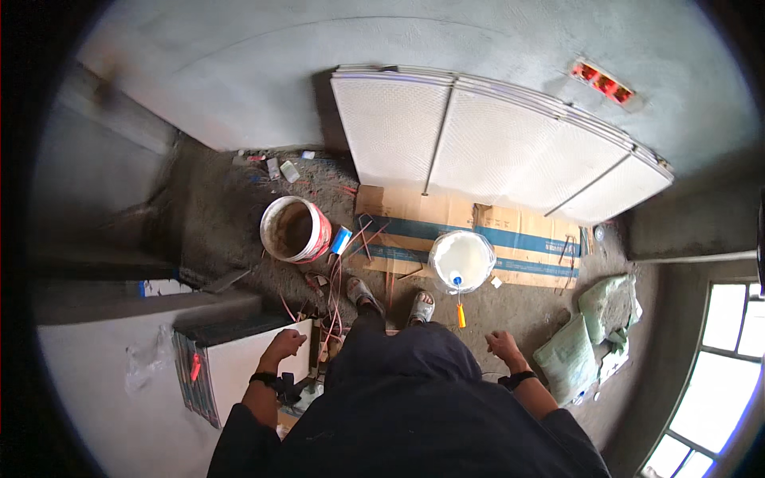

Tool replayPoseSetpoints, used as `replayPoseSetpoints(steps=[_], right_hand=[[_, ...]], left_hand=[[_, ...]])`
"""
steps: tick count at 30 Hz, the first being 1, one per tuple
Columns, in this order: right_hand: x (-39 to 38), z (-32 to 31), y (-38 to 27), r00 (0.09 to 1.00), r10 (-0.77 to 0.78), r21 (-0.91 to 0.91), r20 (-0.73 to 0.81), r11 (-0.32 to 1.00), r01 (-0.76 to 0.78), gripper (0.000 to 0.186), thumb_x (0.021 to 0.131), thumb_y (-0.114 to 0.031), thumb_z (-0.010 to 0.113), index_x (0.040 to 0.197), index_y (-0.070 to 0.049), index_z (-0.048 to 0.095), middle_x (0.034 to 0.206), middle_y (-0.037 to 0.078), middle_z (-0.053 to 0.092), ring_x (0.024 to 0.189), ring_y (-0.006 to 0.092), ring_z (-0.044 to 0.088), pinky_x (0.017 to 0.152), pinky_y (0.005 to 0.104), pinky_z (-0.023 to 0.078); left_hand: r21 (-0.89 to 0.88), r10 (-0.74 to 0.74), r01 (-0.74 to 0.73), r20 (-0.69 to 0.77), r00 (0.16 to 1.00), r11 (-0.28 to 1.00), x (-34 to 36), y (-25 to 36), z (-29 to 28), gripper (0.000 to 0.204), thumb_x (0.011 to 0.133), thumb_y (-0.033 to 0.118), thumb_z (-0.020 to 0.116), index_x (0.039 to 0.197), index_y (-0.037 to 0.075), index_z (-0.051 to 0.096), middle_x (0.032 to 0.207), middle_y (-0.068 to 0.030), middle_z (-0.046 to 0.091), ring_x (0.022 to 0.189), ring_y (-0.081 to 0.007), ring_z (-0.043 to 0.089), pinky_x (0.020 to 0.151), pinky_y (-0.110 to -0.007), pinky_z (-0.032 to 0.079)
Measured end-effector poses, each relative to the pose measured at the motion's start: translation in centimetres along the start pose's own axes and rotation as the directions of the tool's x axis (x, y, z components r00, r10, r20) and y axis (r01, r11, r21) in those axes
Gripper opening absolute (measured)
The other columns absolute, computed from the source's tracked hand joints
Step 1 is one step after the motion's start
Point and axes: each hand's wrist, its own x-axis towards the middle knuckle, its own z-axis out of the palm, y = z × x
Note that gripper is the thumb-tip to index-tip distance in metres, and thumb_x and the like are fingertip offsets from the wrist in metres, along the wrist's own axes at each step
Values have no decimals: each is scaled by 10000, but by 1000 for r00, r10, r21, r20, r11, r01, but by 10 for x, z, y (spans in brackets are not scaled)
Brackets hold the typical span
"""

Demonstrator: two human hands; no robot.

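Observation:
Out to my left, my left hand [287,345] is held with curled fingers and nothing visible in it, near a stack of flat panels [259,358]. My right hand [503,345] is also closed, to the right of my body, with no object showing in it. Ahead of my feet is a bucket of white paint-like liquid [462,261]. A paint roller with an orange handle [461,316] rests at the bucket's near rim, its blue end over the white. Neither hand touches the roller or the bucket.
Flattened cardboard [526,247] lies under white textured panels [510,143] leaning on the wall. A dirty red-and-white bucket [319,235] stands left, beside pink tubing [335,295]. Filled sacks [567,360] lie right, near a window [717,374]. Rubble covers the floor's far left.

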Motion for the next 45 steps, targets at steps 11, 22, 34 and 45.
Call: replayPoseSetpoints(steps=[11,22,34,45], right_hand=[[27,-54,-47,918,395,281,45,876,-391,293,811,-240,560,725,36,611,599,120,613,487,175,582,457,316,460],[191,-162,-266,993,59,-35,101,998,-56,252,799,-222,566,788,22,630,632,144,639,504,206,618,515,325,509],[383,-232,-499,989,-110,-414,101,899,143,348,828,-368,550,833,-38,662,804,165,673,819,337,641,736,422,494],[668,-234,-589,889,-28,-172,456,978,119,268,850,-242,571,838,26,563,671,147,631,552,237,641,503,364,532]], left_hand=[[-79,123,-128,-66,990,989,39,-64,-23,420,834,409,532,813,6,647,834,-210,636,847,-355,610,749,-435,464],[-419,32,-18,27,999,908,123,-197,-30,347,834,336,513,684,45,628,639,-142,627,555,-274,594,561,-380,462],[-731,166,-399,-372,913,554,163,-238,46,207,890,219,544,850,22,593,644,-64,548,575,-174,561,526,-307,488],[-973,-373,223,231,899,-67,174,-171,-91,276,878,261,568,845,-9,613,634,-84,569,545,-196,598,485,-350,543]])
